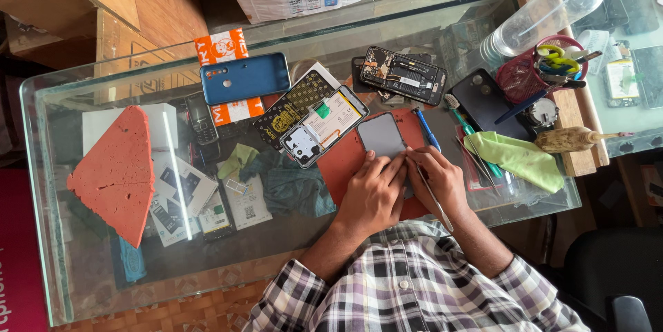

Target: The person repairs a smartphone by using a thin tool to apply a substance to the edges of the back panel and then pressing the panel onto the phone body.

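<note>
A grey phone panel (381, 134) lies on a red mat (343, 163) on the glass table (276, 263). My left hand (373, 194) presses down on the panel's near edge, fingers together. My right hand (439, 180) holds a thin metal tool (435, 201) like a pen, its tip at the panel's right edge. An opened phone (323, 126) showing its battery lies just left of the panel. Another opened phone (402, 75) with bare boards lies behind it.
A blue phone back cover (244, 78) and a small keypad phone (202, 120) lie at the left. A red sponge-like slab (117, 173) sits far left. A green cloth (516, 158), a brush (572, 140), a red tool basket (533, 73) and a spray bottle (545, 11) crowd the right.
</note>
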